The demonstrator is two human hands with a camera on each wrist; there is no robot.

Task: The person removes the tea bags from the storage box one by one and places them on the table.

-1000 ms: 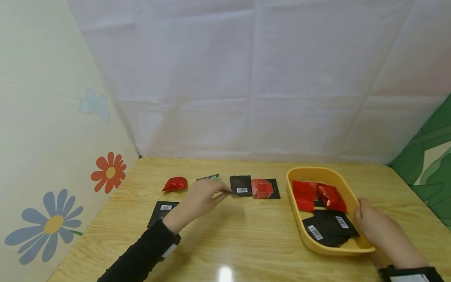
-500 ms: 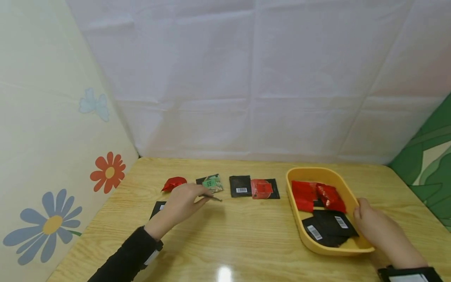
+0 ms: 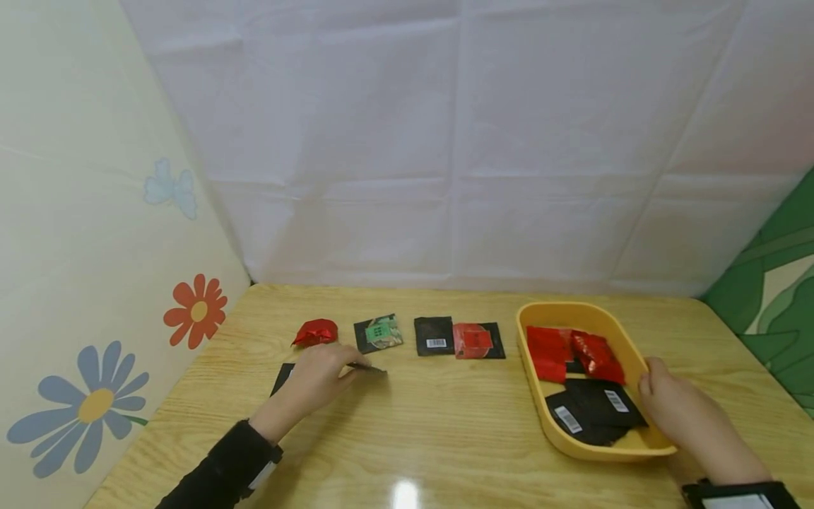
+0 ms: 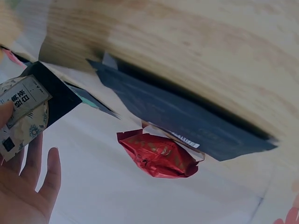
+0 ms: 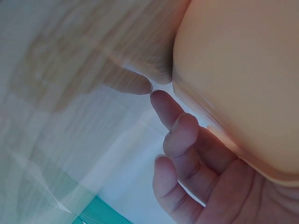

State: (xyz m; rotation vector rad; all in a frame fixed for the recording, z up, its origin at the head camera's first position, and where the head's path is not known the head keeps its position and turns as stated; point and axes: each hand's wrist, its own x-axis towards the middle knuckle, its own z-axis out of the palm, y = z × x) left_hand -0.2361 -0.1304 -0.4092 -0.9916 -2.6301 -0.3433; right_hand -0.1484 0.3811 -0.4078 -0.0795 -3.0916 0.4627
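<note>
Over the left part of the table my left hand (image 3: 314, 378) pinches a flat sachet (image 4: 39, 105), black with a patterned front and a printed label. Close to that hand lie a crinkled red foil packet (image 3: 318, 332) and a black barcoded sachet (image 4: 182, 114), partly covered by the hand in the head view. At the right, my right hand (image 3: 683, 410) holds the side of a yellow tray (image 3: 572, 306), its fingers curled along the outer wall (image 5: 233, 70). Inside the tray are red packets (image 3: 547, 353) and black sachets (image 3: 600, 403).
Along the back of the table lie a green-labelled sachet (image 3: 379, 333), a black barcoded sachet (image 3: 435, 332) and a red-and-black sachet (image 3: 477, 341). A white sheet (image 3: 407, 155) hangs behind the table, with a flower-printed panel (image 3: 95, 233) at left.
My left hand has moved left and toward me with the pinched sachet, away from the black sachet at the back. The green-labelled sachet has come into full view. The right hand stays at the tray.
</note>
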